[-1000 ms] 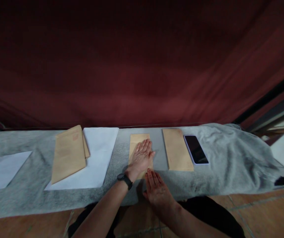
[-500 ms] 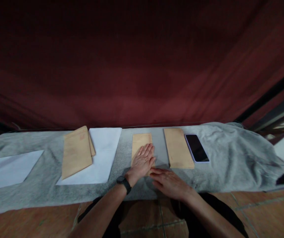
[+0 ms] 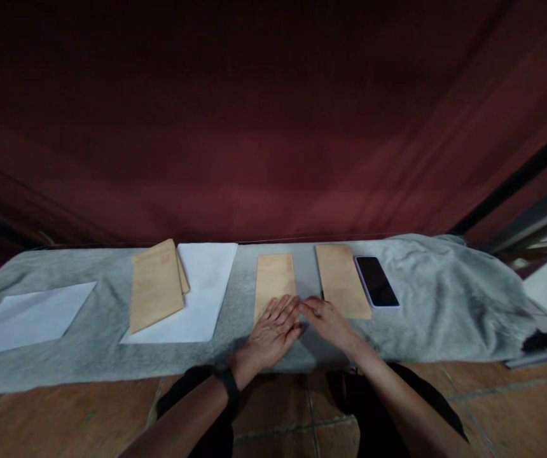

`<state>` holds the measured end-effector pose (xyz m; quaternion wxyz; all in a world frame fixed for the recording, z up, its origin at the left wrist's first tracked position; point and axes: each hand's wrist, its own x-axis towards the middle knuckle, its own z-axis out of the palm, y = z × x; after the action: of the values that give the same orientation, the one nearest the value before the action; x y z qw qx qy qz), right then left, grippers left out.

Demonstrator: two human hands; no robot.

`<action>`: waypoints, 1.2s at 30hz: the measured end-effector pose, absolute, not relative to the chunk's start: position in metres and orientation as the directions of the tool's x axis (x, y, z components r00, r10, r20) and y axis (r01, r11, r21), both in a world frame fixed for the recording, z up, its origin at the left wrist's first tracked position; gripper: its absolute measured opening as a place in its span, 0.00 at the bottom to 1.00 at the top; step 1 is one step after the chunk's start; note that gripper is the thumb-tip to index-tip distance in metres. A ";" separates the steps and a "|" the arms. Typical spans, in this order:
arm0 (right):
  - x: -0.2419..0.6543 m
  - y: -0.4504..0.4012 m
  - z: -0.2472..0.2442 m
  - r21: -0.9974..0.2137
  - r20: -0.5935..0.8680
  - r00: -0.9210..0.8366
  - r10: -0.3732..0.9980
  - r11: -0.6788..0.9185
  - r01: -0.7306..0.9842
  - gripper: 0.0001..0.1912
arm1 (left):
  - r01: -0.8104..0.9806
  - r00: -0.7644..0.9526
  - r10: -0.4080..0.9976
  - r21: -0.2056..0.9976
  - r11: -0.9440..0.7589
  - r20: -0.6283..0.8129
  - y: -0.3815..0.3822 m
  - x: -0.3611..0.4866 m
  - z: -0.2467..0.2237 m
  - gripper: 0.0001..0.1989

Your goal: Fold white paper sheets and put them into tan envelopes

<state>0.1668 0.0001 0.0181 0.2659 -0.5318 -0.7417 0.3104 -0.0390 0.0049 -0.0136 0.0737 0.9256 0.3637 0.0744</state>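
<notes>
A brown paper envelope (image 3: 273, 280) lies flat on the grey cloth in front of me. My left hand (image 3: 276, 327) rests palm down over its near part, fingers stretched out, with a dark watch on the wrist. Close against its fingertips, my right hand (image 3: 328, 323) is at the envelope's right edge with its fingers curled in. Whatever might be between those fingers is hidden. Just beyond the right hand lies a stack of brown envelopes (image 3: 343, 280).
A phone (image 3: 377, 282) lies beside the stack. To the left, folded brown envelopes (image 3: 156, 286) overlap white paper (image 3: 207, 286), with another white sheet (image 3: 30, 318) farther left. Grey cloth (image 3: 450, 299) covers the surface, bunched at right. A dark red wall (image 3: 273, 159) stands behind.
My left hand has slid nearer to me on the envelope, uncovering more of its far part. My right hand has moved away from me along the right edge, its fingers now more curled.
</notes>
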 end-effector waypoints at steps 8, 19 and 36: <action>0.144 0.001 -0.014 -0.404 0.171 -0.437 0.883 0.468 0.786 0.25 | 0.656 0.742 0.669 0.153 -0.739 0.053 -0.040 -0.051 -0.011 0.36; 0.150 0.002 -0.022 -0.308 0.127 -0.479 0.869 0.494 0.813 0.27 | 0.746 0.651 0.739 0.032 -0.665 0.176 -0.069 -0.041 -0.009 0.43; 0.148 -0.019 -0.033 -0.238 0.147 -0.434 0.889 0.458 0.856 0.30 | 0.812 0.560 0.805 0.063 -0.580 0.195 -0.077 -0.057 -0.015 0.39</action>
<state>0.1482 -0.0188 -0.0333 0.1264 -0.5167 -0.8444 0.0638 -0.0568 -0.0769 -0.0151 -0.0169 0.8831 0.4577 0.1017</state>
